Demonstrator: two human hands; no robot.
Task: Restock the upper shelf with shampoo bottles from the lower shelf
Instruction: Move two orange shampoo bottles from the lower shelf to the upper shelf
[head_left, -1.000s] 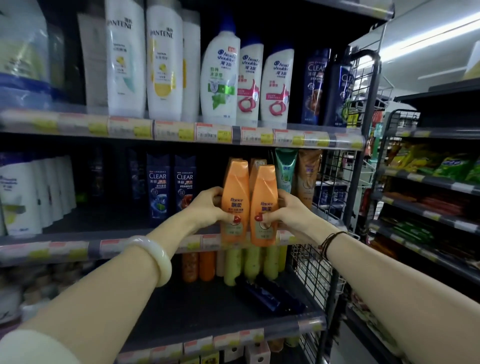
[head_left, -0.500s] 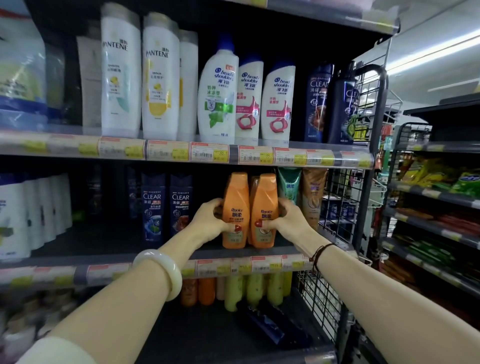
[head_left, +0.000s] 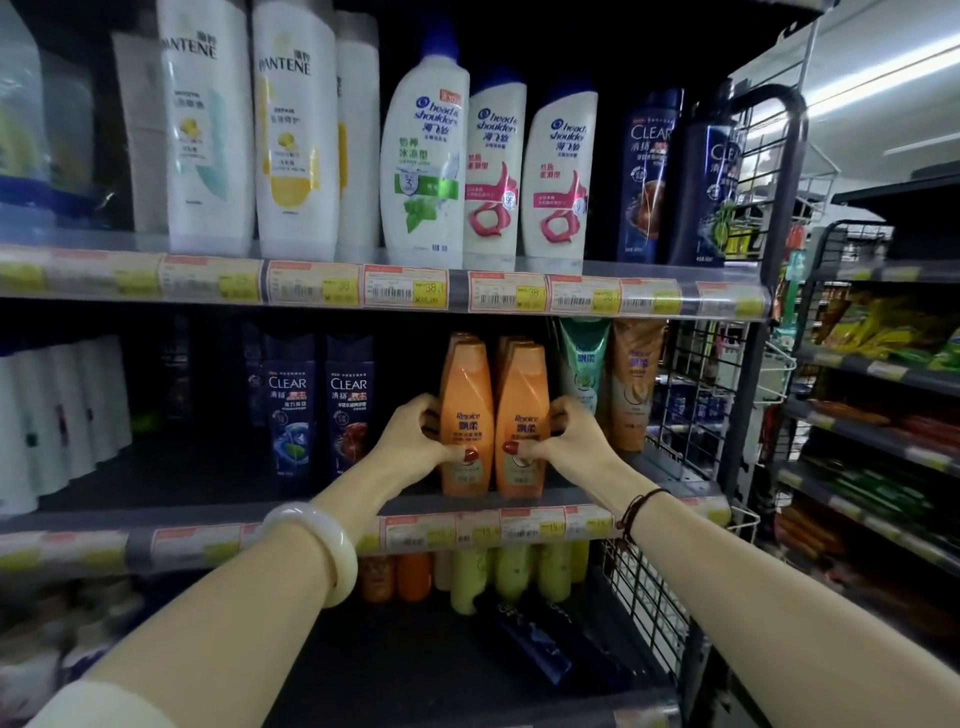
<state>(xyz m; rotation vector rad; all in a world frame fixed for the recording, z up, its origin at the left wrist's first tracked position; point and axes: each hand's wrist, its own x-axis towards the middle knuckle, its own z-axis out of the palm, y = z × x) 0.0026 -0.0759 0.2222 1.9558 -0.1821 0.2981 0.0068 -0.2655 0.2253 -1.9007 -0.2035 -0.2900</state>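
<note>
Two orange Rejoice shampoo bottles stood upright, caps up, labels forward, left hand gripped one, right hand gripped the other, on middle shelf.

Orange bottles between left hand, right hand

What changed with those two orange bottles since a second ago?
Both orange bottles moved up and back, from before the price strip onto the middle shelf, where they now stand. The left hand still grips one, the right hand the other. The CLEAR bottles stayed put.
</note>
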